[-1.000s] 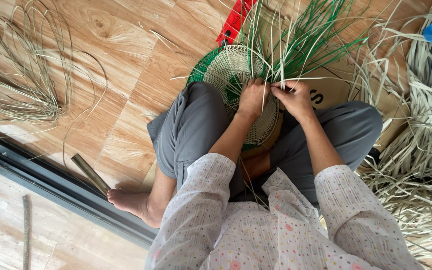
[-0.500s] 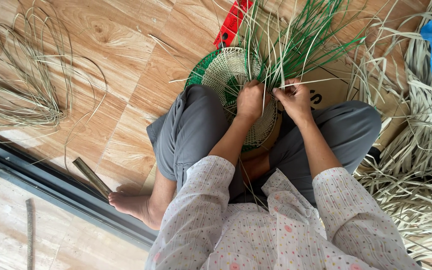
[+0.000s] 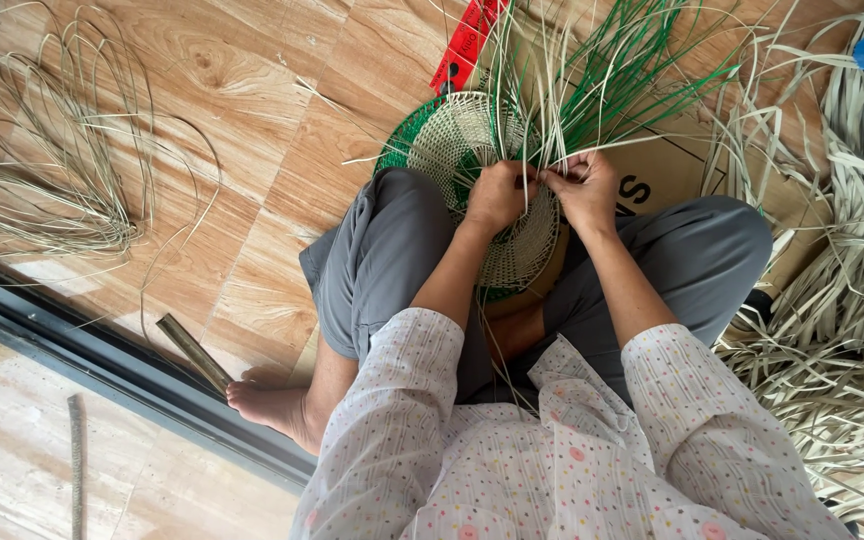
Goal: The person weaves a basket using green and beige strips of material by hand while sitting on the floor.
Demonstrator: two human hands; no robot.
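Home weaving spot: wood-look floor (image 3: 252, 120), dried straw piles (image 3: 842, 330).

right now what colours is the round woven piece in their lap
Pale straw centre with a green rim, woven piece, in the head view.

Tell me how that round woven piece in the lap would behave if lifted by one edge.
The round woven piece would probably feel light, being open lattice of thin strips. It likely flexes rather than staying rigid, since it curves over the knee. The loose green strands fan out freely, so they would probably flop and sway under the left hand and right hand.
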